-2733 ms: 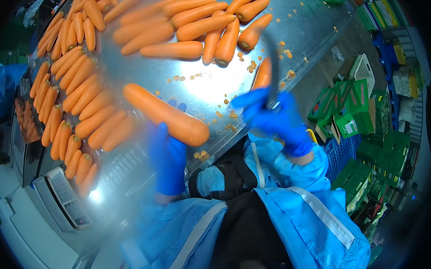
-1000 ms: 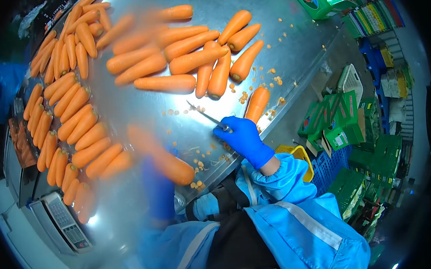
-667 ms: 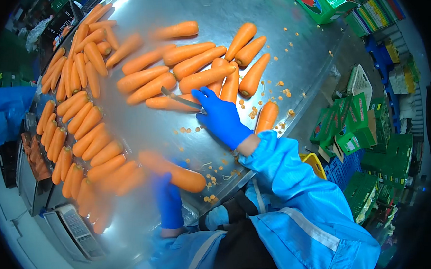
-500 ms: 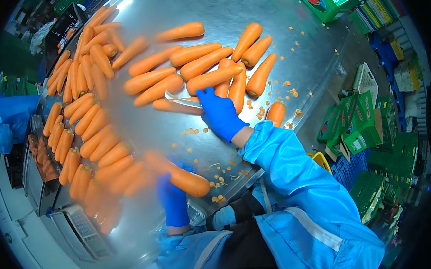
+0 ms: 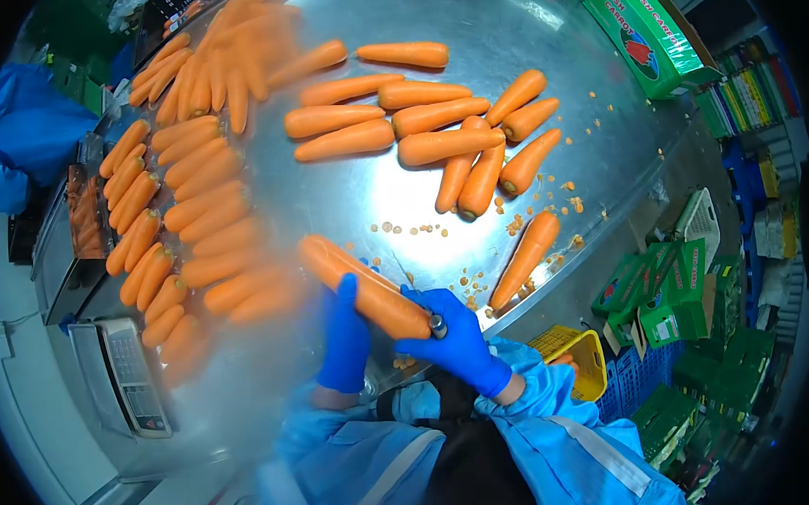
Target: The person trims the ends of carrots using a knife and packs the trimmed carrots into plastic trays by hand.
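In front of my body, my left hand, in a blue glove, is closed around a large carrot held at a slant above the metal table. My right hand, also gloved in blue, is at the carrot's near end and grips a knife. Only the metal handle end shows; the blade is hidden. Beyond my hands, a loose group of carrots lies on the table, some crossing others. A single carrot rests near the right edge. Small trimmed carrot ends are scattered about.
On the left, a hazy area partly blurs rows of carrots and a bigger pile. A digital scale stands at lower left. Green carrot boxes and a yellow basket are to the right. Another person's blue sleeve shows.
My right hand has drawn back from the carrot group to the carrot in my left hand, bringing the knife along. That carrot has swung to a steeper slant. The whole view has shifted.
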Action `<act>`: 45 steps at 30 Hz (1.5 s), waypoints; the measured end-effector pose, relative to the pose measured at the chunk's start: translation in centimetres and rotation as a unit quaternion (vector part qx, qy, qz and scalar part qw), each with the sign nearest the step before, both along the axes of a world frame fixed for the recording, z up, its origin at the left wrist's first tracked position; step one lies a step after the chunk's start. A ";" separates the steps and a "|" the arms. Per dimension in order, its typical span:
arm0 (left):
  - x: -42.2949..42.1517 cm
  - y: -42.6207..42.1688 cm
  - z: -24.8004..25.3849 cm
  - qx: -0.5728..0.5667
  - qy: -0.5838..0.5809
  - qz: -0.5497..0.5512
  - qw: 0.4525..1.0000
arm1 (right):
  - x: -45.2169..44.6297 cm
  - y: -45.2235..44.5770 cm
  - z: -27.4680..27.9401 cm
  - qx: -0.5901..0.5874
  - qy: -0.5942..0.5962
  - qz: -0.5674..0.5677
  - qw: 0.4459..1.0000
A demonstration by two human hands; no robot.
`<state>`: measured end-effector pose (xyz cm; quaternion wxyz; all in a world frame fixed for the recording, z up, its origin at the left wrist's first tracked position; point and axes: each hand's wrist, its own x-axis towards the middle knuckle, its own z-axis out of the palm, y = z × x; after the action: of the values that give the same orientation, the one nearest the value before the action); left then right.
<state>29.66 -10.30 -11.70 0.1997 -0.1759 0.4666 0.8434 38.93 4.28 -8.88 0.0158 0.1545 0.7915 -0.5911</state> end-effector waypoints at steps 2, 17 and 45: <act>0.1 0.7 2.6 -0.051 0.044 -0.050 0.996 | 1.1 -1.0 0.2 -0.027 0.039 -0.022 0.999; 4.1 -0.9 5.9 -0.355 0.411 -0.238 0.805 | 3.3 6.9 8.5 0.258 0.127 0.145 0.947; 5.9 -0.8 7.8 -0.265 0.319 -0.318 0.853 | 2.6 7.2 7.5 0.277 0.089 0.153 0.945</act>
<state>35.57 -11.11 -3.88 0.2424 0.2147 0.7411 0.5881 41.57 11.49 -1.39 -0.0081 -0.0234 0.9362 -0.3506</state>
